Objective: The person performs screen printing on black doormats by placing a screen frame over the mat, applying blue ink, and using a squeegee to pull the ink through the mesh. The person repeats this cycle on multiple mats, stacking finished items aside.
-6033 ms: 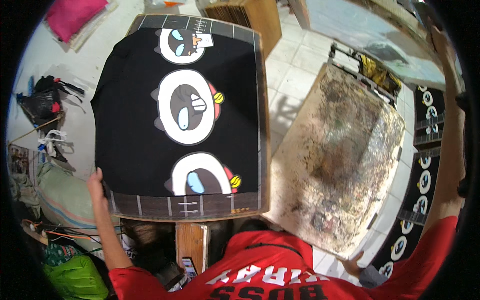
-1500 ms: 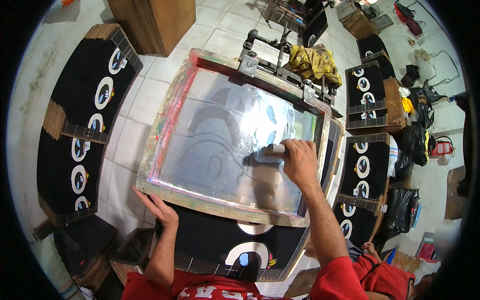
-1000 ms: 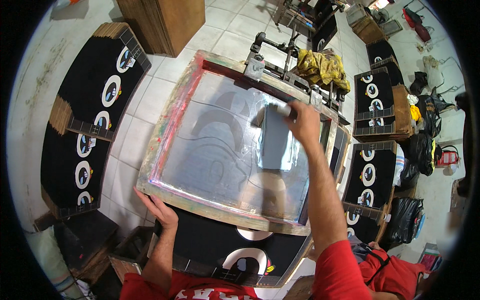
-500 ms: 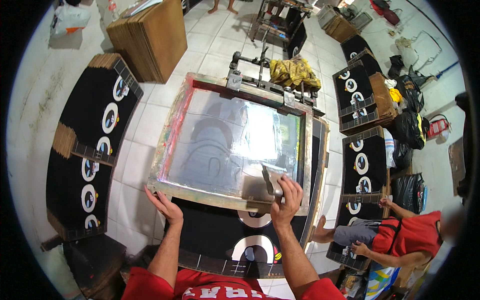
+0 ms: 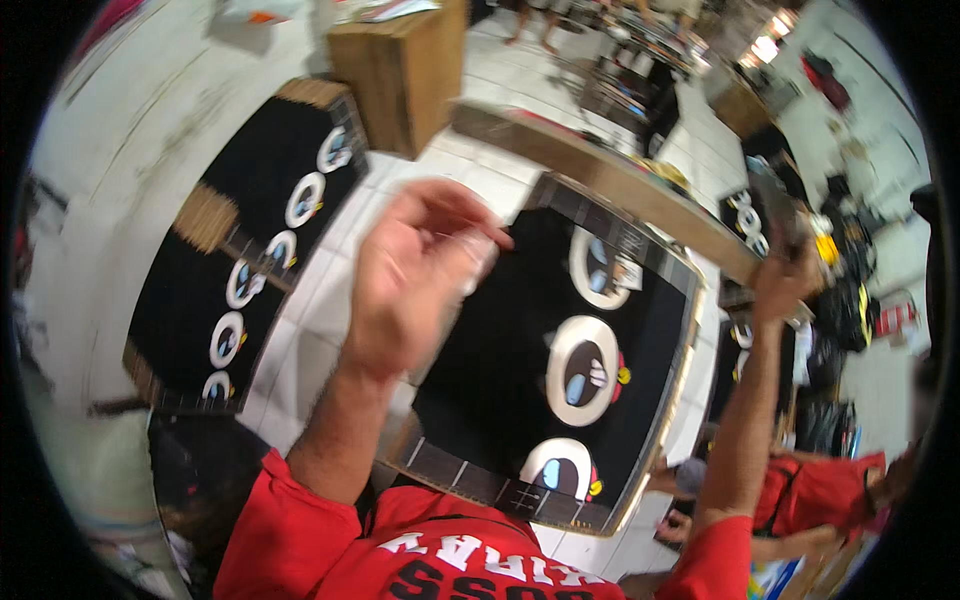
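Item: black cloth point(image 5: 500, 345), on the board point(image 5: 445, 468); its left edge is partly covered by my left hand point(image 5: 415, 275).
Print: three round faces; the lowest point(image 5: 560, 468) is cut off at the board's near strip.
Left hand: raised off the board's left edge, fingers bent, smeared by motion; I cannot tell whether it pinches anything or meets the cloth.
Right hand: mine point(image 5: 790, 268), out past the board's far right corner, gripping a grey blade point(image 5: 772, 198), outline blurred; contact with the frame cannot be told.
Frame point(image 5: 600, 178): tilted up across the board's far edge, seen edge-on, its mesh out of sight.
Yellow rag point(image 5: 668, 175): mostly hidden behind the frame.
Co-worker point(image 5: 815, 490): red top, partly behind my right forearm.
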`<state>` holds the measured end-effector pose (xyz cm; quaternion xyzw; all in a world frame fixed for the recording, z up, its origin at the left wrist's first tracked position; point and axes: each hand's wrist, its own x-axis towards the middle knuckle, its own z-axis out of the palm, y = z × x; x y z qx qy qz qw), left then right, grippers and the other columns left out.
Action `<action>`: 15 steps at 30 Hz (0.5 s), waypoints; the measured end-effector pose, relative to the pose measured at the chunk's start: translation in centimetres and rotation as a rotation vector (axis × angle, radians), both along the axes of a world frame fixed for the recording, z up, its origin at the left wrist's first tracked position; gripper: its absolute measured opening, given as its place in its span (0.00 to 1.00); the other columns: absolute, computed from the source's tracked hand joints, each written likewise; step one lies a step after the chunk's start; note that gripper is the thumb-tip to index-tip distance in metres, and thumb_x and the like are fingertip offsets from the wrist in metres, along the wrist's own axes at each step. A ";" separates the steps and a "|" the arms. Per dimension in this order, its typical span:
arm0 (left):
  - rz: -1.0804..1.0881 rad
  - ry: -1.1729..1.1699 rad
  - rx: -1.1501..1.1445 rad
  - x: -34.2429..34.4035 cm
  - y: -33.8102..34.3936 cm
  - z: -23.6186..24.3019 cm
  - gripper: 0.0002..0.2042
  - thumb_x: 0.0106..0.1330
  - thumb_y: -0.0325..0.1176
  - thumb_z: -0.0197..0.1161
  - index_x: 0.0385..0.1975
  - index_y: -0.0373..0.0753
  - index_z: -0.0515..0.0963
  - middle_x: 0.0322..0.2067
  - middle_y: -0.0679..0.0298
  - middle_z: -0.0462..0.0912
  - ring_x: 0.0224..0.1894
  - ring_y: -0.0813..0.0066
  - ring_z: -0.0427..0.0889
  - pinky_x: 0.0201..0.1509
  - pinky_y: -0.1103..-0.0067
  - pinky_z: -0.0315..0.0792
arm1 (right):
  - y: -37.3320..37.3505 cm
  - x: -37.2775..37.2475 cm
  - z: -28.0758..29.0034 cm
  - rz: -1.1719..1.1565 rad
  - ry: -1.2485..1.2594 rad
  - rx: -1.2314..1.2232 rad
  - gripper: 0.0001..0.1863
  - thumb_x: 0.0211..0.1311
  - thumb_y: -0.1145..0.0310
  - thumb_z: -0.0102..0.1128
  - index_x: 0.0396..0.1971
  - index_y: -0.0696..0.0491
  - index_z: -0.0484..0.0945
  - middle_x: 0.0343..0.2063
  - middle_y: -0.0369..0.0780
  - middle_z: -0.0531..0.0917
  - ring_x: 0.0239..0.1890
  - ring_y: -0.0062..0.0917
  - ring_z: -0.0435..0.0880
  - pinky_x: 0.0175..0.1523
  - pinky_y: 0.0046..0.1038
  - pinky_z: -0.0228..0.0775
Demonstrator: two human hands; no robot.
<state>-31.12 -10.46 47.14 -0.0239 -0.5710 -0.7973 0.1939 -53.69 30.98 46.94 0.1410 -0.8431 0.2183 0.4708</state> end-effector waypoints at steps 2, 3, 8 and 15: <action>-0.323 0.232 0.203 4.7 -0.9 2.7 0.06 0.67 0.24 0.64 0.42 0.31 0.79 0.42 0.56 0.83 0.46 0.71 0.81 0.55 0.76 0.74 | 1.8 -3.6 3.0 -0.119 0.053 0.181 0.21 0.70 0.60 0.66 0.56 0.57 0.82 0.50 0.49 0.87 0.51 0.38 0.87 0.58 0.35 0.78; -0.405 0.361 0.219 6.7 -1.8 3.6 0.06 0.67 0.24 0.64 0.41 0.32 0.79 0.42 0.56 0.83 0.46 0.71 0.82 0.55 0.76 0.74 | 2.0 -5.6 3.6 -0.045 0.157 0.246 0.23 0.69 0.57 0.67 0.57 0.56 0.82 0.50 0.49 0.88 0.52 0.37 0.87 0.58 0.35 0.78; -0.455 0.545 0.423 13.9 -6.6 4.3 0.05 0.68 0.27 0.64 0.39 0.33 0.79 0.42 0.56 0.84 0.44 0.69 0.82 0.52 0.75 0.75 | 3.7 -9.8 6.3 -0.029 -0.208 0.018 0.25 0.66 0.57 0.69 0.59 0.55 0.81 0.52 0.48 0.87 0.51 0.40 0.87 0.57 0.37 0.77; -0.379 0.581 0.443 17.4 -8.6 3.7 0.06 0.68 0.31 0.65 0.35 0.35 0.80 0.41 0.56 0.84 0.42 0.67 0.82 0.49 0.73 0.76 | 4.6 -11.1 8.6 -0.103 -0.178 0.093 0.26 0.64 0.54 0.70 0.55 0.55 0.82 0.48 0.47 0.88 0.49 0.38 0.88 0.53 0.36 0.78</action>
